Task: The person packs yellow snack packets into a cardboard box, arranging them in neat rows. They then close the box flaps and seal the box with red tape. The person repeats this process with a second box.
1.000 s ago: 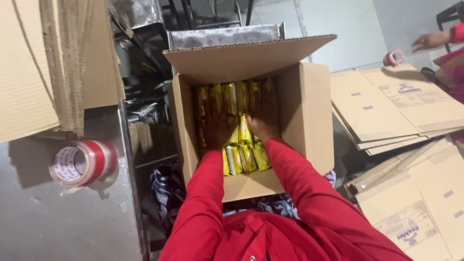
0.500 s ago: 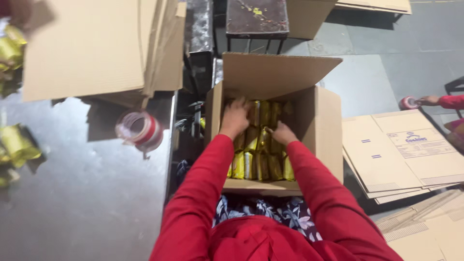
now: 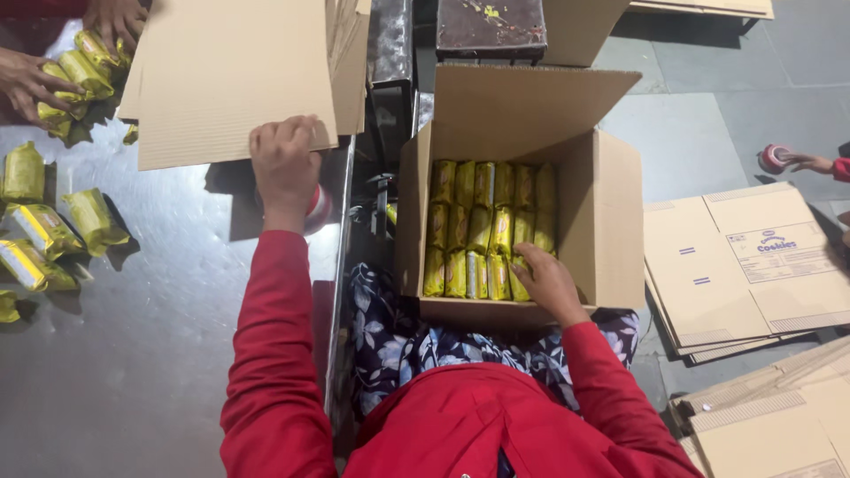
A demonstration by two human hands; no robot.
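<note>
The open brown box [image 3: 611, 212] is matt corrugated cardboard, rough at the cut edges. The yellow packets [image 3: 482, 226] inside it have a glossy plastic foil skin. The grey table [image 3: 150, 354] is smooth metal with a dull shine. The red sleeves [image 3: 266, 354] are soft matt cloth.
</note>
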